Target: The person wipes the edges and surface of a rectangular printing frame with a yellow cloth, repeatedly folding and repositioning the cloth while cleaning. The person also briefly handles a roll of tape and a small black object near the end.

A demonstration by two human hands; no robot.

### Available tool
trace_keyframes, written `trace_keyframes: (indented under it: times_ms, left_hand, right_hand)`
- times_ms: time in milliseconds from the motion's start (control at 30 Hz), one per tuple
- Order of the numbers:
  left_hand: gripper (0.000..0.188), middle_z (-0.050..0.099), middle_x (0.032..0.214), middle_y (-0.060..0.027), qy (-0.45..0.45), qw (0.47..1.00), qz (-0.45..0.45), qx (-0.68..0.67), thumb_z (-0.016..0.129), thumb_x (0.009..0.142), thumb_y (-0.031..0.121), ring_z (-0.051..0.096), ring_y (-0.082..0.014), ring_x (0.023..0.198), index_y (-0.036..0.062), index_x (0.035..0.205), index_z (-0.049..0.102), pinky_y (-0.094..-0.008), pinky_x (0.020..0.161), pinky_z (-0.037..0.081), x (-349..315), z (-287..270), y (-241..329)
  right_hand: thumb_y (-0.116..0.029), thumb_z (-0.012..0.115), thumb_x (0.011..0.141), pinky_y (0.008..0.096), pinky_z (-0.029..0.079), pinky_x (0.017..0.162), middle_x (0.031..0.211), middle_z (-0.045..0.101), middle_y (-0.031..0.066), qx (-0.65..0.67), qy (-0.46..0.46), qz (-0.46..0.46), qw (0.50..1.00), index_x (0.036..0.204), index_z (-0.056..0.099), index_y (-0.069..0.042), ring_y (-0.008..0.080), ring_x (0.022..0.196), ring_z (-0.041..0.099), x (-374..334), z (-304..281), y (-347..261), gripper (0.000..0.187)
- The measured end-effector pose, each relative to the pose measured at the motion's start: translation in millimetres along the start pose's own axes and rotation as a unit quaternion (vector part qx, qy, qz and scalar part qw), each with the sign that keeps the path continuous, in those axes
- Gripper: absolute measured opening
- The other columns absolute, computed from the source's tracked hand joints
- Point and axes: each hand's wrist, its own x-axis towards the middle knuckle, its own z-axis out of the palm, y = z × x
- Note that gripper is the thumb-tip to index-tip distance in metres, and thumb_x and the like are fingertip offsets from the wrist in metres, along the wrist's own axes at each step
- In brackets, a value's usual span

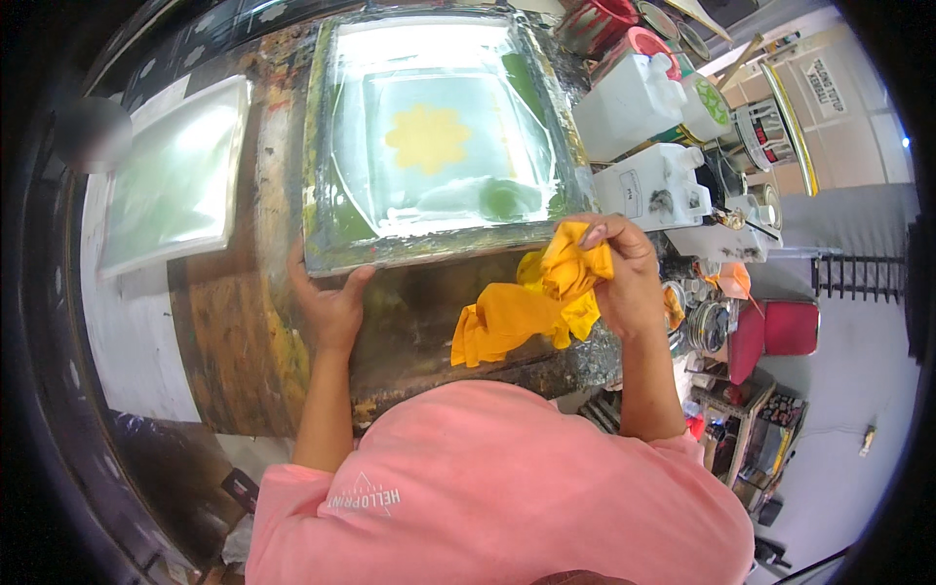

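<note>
The stained surface [244, 331] fills the middle of the view, its top mottled with rust-brown, yellow and green paint. On it lies a large printing screen [434, 136], a square frame with worn, paint-crusted edges and a shiny green mesh; a yellow flower shape [427, 138] sits at the centre of the mesh. At nine o'clock from that frame a second, paler screen [175, 175] lies flat (its mesh shows only glare). At three o'clock from the frame stand two white plastic jugs [629, 102], one behind the other, with tins and small pots crowded just beyond them.

A crumpled yellow cloth [531, 297] hangs at five o'clock from the frame, just off its near right corner and above the front edge of the surface. The right hand [624, 278] has its grip clamped on the top of the cloth, fingers bunched around the fabric, while the loose end droops toward seven o'clock.

The left hand [331, 307] rests at the frame's near left corner, at seven o'clock from the flower; its thumb and fingers press against the frame's front edge, the grip closed on that edge rather than around it.

A red stool [775, 331] stands on the floor at three o'clock.
</note>
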Motion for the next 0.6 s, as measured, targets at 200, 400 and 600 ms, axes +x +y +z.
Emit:
trace_keyframes:
  times_ms: [200, 400, 600]
  left_hand:
    - [0.091, 0.048, 0.134, -0.0126, 0.001, 1.000, 0.000, -0.017, 0.089, 0.074, 0.024, 0.051, -0.0226, 0.122, -0.0001, 0.142, 0.034, -0.0358, 0.104, 0.043, -1, 3, 8]
    - [0.091, 0.048, 0.133, -0.0130, 0.004, 1.000, 0.004, -0.026, 0.089, 0.074, 0.025, 0.050, -0.0228, 0.123, -0.0006, 0.142, 0.035, -0.0360, 0.105, 0.043, -2, 3, 3]
    - [0.091, 0.048, 0.132, -0.0130, 0.006, 1.000, 0.021, -0.014, 0.090, 0.072, 0.030, 0.050, -0.0232, 0.122, -0.0010, 0.141, 0.038, -0.0363, 0.106, 0.041, 0, 0, -9]
  right_hand:
    - [-0.004, 0.059, 0.091, 0.0299, 0.051, 0.089, 0.108, 0.066, 0.0138, -0.018, -0.030, 0.022, 0.999, 0.112, 0.062, 0.003, 0.0186, 0.105, 0.062, 19, 15, -30, 0.022]
    - [-0.004, 0.064, 0.087, 0.0294, 0.052, 0.085, 0.108, 0.067, 0.0130, -0.314, 0.015, -0.056, 0.947, 0.113, 0.065, 0.000, 0.0190, 0.096, 0.065, 35, 35, -30, 0.026]
    - [-0.006, 0.063, 0.085, 0.0353, 0.053, 0.078, 0.096, 0.070, 0.0153, -0.574, -0.094, -0.085, 0.809, 0.107, 0.069, -0.003, 0.0270, 0.085, 0.068, 76, 32, -33, 0.023]
